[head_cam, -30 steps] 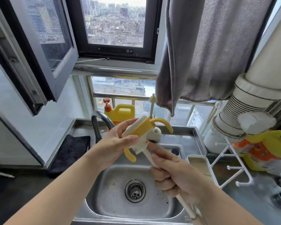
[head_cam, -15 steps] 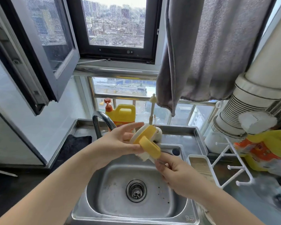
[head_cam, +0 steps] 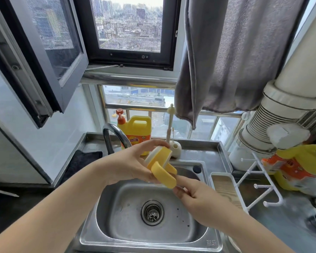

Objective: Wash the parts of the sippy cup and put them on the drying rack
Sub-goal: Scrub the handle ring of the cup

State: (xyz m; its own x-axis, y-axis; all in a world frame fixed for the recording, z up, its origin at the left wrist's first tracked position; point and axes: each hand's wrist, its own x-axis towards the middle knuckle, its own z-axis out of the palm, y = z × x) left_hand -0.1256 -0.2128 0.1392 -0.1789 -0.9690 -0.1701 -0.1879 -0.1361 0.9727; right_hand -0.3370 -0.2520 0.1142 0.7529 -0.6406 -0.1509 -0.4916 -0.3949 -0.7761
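Brush now hidden behind yellow lid; left hand still gripping.

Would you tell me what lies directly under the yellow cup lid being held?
Under the yellow lid is the steel sink with its drain strainer. The lid hides whatever the right hand grips.

Whatever the right hand pinches — hidden behind the yellow lid's handle. Left palm covered by that lid. Drying rack base lost against the blurred surface; yellow bag at right smeared, label unreadable — cut by the frame edge.
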